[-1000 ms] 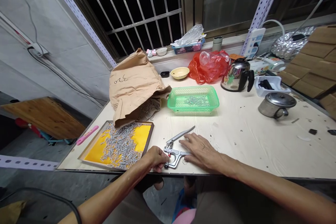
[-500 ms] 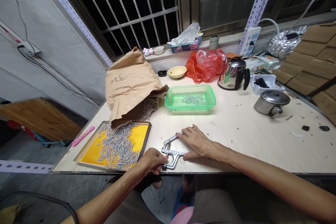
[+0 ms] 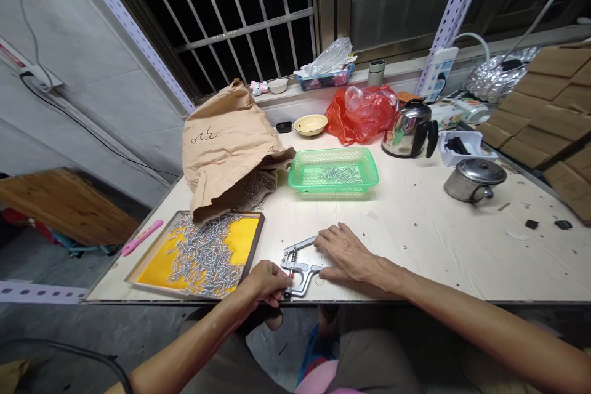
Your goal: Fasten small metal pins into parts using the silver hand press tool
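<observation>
Grey metal snap-fastener pliers [image 3: 303, 269], with a coil spring and a red part by the jaw, lie at the front edge of the table. My right hand [image 3: 353, 257] is around the ends of their two handles, fingers over the upper one and thumb by the lower. My left hand [image 3: 269, 281] is closed in a pinch at the jaw end; whatever is between its fingertips is too small to make out. Left of it, a yellow-bottomed tray [image 3: 245, 240] holds a heap of small silvery metal pieces, like springs or screws.
Behind the pliers stands a green plastic basket [image 3: 295, 181] with similar metal pieces. An open brown paper bag [image 3: 226, 141] leans over the tray. A pink-handled tool [image 3: 142, 237] lies at left; a kettle [image 3: 406, 132] and a lidded metal pot [image 3: 468, 183] stand right.
The whole view has shifted slightly. Both hands stay at the pliers in nearly the same pose, and no thing has visibly been moved.
</observation>
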Demonstrator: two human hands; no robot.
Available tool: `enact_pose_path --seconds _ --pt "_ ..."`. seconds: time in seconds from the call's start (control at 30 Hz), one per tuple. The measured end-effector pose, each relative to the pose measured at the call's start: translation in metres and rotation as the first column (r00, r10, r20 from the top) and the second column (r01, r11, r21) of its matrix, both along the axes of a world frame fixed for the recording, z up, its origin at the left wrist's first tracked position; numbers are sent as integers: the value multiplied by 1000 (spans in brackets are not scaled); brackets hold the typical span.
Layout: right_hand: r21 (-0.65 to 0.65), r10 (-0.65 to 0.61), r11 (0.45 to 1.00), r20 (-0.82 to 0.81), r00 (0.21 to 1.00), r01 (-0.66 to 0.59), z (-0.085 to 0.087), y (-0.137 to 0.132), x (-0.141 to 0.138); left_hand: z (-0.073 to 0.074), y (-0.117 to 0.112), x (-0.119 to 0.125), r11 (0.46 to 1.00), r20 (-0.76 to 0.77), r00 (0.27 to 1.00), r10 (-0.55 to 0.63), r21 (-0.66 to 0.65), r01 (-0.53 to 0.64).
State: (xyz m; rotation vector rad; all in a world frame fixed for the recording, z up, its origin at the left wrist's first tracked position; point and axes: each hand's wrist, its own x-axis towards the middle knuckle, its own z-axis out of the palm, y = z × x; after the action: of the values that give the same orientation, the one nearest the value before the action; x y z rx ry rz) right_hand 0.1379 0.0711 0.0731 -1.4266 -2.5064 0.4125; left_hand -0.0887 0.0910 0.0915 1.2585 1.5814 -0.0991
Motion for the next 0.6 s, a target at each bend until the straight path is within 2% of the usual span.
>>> enact_pose_path --seconds 0.1,0.17,0.2,0.27,0.3,0.37,0.43,0.5,0.6 --pt "8 13 1000 -48 999 -12 -3 -1 0 1 -5 -3 996 -64 996 -66 56 70" --pt "10 21 1000 -70 997 -20 -1 -3 0 3 -12 -3 949 -186 973 -135 257 181" --pt "10 22 1000 -79 997 -21 1 -4 0 4 -16 -2 882 -248 954 -171 394 260" --pt "8 20 1000 -93 995 -19 3 -6 -1 5 -23 4 673 -332 908 -255 614 414" --pt "9 16 1000 -100 995 -15 4 -7 -2 5 -25 8 572 -352 882 -314 671 472" --pt "13 10 1000 -115 993 -9 2 -8 -3 1 -25 18 430 -379 814 -440 707 561" --pt "12 10 1000 -132 991 -9 -2 -9 -4 -4 -20 28 332 -400 748 -530 713 617" --pt "-1 10 1000 -151 988 -10 -5 -9 -3 -8 -12 35 284 -412 695 -589 699 656" --pt "-57 -33 998 -118 992 26 -1 -13 -1 -7 -3 40 297 -434 659 -614 647 702"
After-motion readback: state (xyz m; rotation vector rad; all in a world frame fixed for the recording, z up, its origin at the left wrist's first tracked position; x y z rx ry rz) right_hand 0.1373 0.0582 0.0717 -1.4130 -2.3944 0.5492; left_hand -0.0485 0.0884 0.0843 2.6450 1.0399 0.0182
